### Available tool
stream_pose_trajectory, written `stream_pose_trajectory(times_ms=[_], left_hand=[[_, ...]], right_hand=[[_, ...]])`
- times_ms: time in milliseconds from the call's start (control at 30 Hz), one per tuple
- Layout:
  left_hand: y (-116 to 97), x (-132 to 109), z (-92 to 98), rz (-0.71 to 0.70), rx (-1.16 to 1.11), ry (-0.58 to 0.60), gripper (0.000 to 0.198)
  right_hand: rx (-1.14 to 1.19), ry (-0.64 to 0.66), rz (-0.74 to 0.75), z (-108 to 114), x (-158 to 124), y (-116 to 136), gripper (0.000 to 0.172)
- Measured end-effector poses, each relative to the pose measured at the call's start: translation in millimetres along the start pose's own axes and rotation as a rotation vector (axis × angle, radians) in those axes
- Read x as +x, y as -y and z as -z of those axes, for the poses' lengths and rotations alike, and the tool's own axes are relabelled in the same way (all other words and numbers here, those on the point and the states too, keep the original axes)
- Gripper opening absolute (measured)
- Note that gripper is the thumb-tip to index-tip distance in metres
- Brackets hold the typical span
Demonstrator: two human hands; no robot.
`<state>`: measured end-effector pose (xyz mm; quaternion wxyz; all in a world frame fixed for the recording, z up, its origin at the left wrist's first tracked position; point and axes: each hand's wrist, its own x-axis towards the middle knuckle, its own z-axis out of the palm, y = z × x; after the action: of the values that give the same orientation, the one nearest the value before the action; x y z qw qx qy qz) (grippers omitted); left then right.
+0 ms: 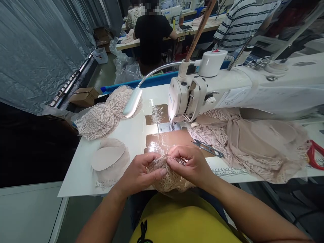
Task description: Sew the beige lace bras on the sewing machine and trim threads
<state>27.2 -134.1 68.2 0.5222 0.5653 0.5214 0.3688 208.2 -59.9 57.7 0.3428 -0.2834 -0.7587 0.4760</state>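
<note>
Both hands hold a piece of beige lace fabric (169,177) at the table's front edge, just before my body. My left hand (143,173) grips its left side, thumb on top and fingers behind. My right hand (191,165) pinches the lace's upper edge between thumb and forefinger. Beyond the hands stands a white sewing machine (182,98), its needle area lit. Small thread snips (209,148) lie right of my right hand on brown tape (164,140). Left of my left hand lie an oval beige cup pad (107,158) and sheer lace.
Lace pieces are stacked (101,119) at the table's left, beneath a bendable lamp (133,103). More beige fabric (265,145) is heaped at the right, beside red-handled scissors (316,155). Behind the machine, a person in black (153,37) sits, and another wears a striped shirt (243,23).
</note>
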Motion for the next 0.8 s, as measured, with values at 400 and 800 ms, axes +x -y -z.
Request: stream_pose_trajectory(times_ms=[400,800], left_hand=[[6,17,-1.1,-0.079,0.040,-0.023,0.024],[18,29,-14.7,-0.106,-0.154,-0.003,0.030]], right_hand=[[0.022,0.020,-0.208,7,5,-5,0.013],[0.538,0.181,-0.402,16,9,-19,0.022]])
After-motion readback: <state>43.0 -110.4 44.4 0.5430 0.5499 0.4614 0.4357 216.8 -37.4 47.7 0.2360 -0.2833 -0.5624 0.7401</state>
